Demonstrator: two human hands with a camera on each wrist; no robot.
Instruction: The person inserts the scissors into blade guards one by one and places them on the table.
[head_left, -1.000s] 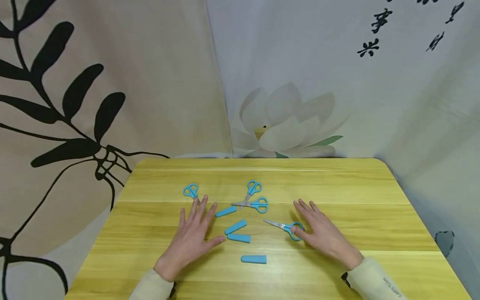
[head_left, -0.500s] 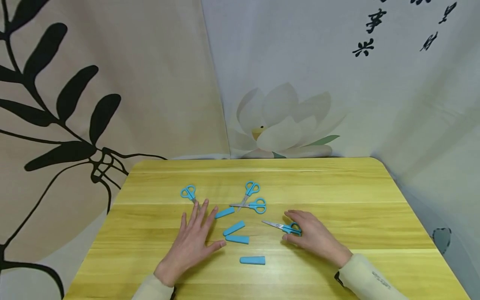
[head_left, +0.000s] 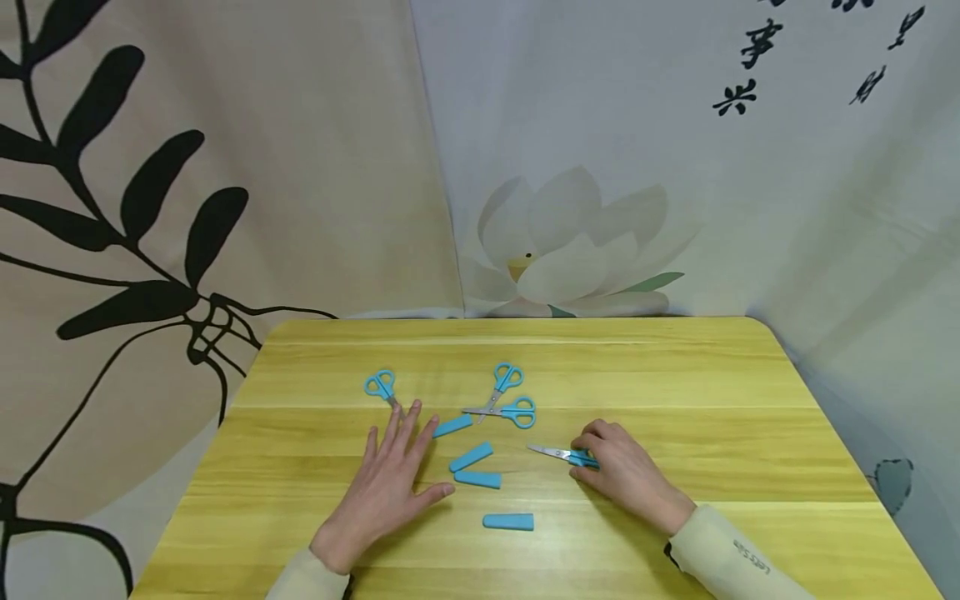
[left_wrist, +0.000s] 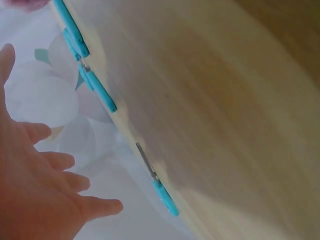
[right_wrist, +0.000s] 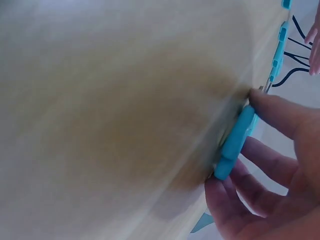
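In the head view, my right hand (head_left: 628, 473) curls over the handles of a pair of small blue-handled scissors (head_left: 553, 452), whose blades point left. The right wrist view shows the thumb and fingers around the blue handle (right_wrist: 234, 145). My left hand (head_left: 386, 492) is spread with straight fingers and holds nothing. Beyond its fingertips lies another pair of scissors (head_left: 381, 385), its blade tip partly hidden. Two more pairs cross at their blades, the upper scissors (head_left: 508, 377) and the lower scissors (head_left: 519, 412). Several blue blade covers (head_left: 477, 479) lie between the hands.
A single blue cover (head_left: 508, 522) lies apart, nearest the table's front. The wooden table (head_left: 675, 358) has rounded back corners. Behind it hangs a pale printed curtain (head_left: 585, 100) with a flower and dark leaves.
My right hand has moved in from the right, and its fingers have curled round the scissors' handles. The left hand stays spread in nearly the same place. The scissors have hardly shifted.
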